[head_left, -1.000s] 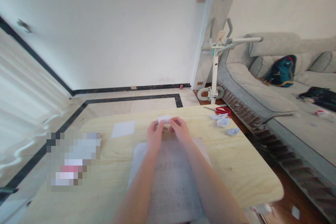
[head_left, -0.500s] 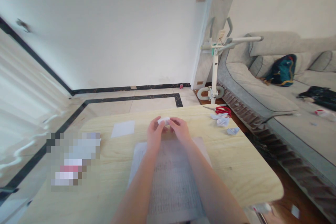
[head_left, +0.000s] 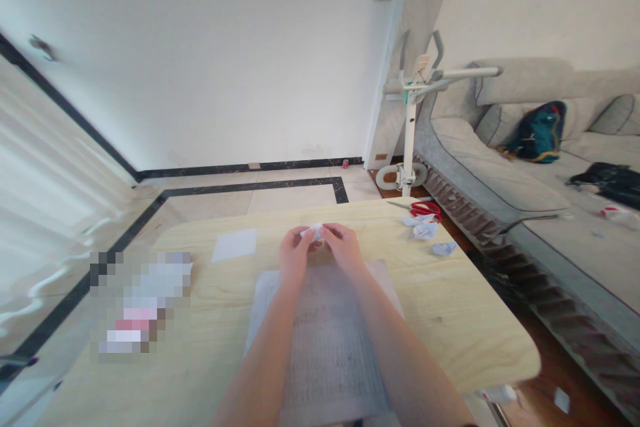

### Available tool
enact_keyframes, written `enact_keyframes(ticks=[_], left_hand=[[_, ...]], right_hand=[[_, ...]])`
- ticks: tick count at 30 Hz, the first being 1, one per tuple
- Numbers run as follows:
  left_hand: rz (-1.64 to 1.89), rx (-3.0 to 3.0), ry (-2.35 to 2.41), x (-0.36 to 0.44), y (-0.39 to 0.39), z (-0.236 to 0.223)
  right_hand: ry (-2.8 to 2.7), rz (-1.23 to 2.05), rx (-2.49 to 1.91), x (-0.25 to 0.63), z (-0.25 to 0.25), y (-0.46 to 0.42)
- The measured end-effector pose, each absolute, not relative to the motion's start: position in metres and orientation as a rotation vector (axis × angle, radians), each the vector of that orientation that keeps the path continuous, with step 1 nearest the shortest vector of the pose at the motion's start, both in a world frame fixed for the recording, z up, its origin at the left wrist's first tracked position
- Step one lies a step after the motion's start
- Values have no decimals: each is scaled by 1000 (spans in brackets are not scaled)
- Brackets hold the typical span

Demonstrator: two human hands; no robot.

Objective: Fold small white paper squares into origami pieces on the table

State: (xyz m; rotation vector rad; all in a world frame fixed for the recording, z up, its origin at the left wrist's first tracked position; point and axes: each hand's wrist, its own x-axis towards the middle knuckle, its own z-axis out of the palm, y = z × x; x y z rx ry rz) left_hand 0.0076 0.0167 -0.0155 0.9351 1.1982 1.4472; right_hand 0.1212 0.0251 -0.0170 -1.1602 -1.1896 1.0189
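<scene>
Between my two hands is a small piece of folded white paper, held just above the far part of the table. My left hand pinches its left side, with the thumb on top. On the right side, the thumb and fingers of my right hand are closed on the same paper. The undersides of the fingers are partly hidden. Beneath my forearms lies a large printed sheet. A flat white square of paper rests to the left of my hands.
Red-handled scissors lie at the table's far right edge, beside crumpled paper pieces and another folded scrap. A pixelated patch covers something at the left. Beyond the wooden table stand white exercise equipment and a grey sofa.
The folded paper has shifted shape slightly between my fingers, its top now more peaked. Both hands stay in nearly the same place.
</scene>
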Motion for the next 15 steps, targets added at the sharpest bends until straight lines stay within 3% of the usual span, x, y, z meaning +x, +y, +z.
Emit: enact_keyframes(ticks=[15], left_hand=[[1349,990,1167,8,13,-8]], right_hand=[[-1212,904,-1178,122,-14,23]])
